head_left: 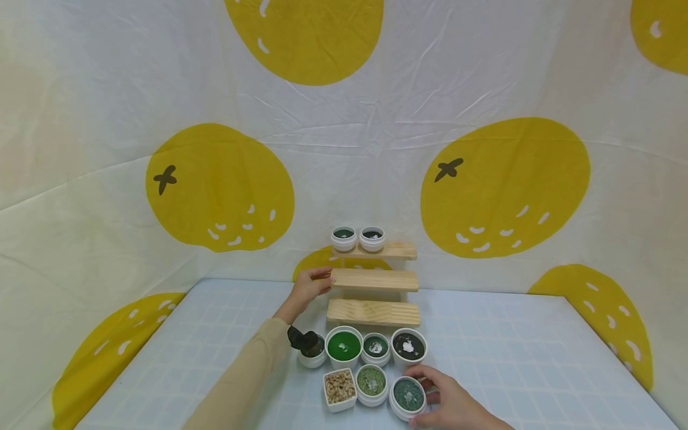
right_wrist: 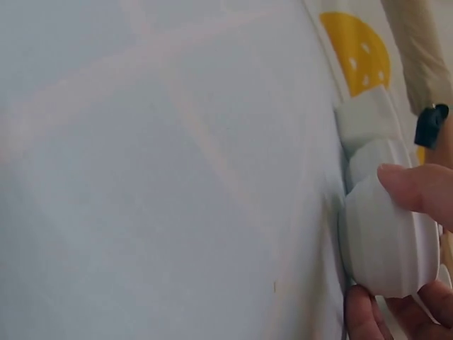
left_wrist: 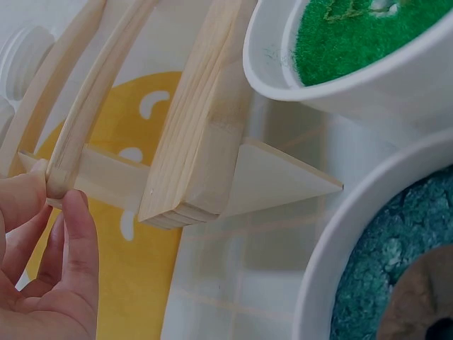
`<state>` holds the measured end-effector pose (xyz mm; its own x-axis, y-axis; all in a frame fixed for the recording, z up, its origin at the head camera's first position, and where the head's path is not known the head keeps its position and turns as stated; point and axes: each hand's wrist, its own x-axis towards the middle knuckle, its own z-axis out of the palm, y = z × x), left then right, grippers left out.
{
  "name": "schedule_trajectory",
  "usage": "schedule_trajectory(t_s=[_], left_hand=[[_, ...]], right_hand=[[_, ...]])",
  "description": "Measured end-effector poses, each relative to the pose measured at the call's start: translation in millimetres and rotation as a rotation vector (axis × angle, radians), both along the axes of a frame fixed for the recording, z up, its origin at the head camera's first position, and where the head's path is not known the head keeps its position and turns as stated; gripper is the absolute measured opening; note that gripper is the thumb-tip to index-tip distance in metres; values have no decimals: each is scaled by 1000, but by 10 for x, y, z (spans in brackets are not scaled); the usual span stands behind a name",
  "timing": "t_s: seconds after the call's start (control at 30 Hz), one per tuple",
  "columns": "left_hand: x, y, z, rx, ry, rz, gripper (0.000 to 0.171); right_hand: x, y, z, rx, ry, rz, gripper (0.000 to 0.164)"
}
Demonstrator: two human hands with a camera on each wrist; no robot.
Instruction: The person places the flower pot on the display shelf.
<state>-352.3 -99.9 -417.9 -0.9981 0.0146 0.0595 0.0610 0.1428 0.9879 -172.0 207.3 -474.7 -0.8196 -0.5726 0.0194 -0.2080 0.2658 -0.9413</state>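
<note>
A three-tier wooden shelf stand stands at the back middle of the table. My left hand pinches the left end of its middle board between thumb and fingers. At the front right, my right hand grips a round white pot with speckled blue-green filling. In the right wrist view the thumb lies on one side of that pot and fingertips on the other. Two small white pots, one dark green and one blackish, sit on the top board.
Before the stand are white pots with bright green, dark green and black fillings. Nearer are a mossy-green pot and a square dish of tan bits. Another pot stands under the left wrist's dark camera strap.
</note>
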Motion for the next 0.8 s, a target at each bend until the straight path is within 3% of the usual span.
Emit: schedule_trajectory(t_s=[0.53,0.8], left_hand=[[9,-10,6,-1,-17,-15,37],[2,-12,0,8,-15,-17,36]], right_hand=[[27,36,44,100,-12,-98,68],[46,73,139,122,39,-151,68]])
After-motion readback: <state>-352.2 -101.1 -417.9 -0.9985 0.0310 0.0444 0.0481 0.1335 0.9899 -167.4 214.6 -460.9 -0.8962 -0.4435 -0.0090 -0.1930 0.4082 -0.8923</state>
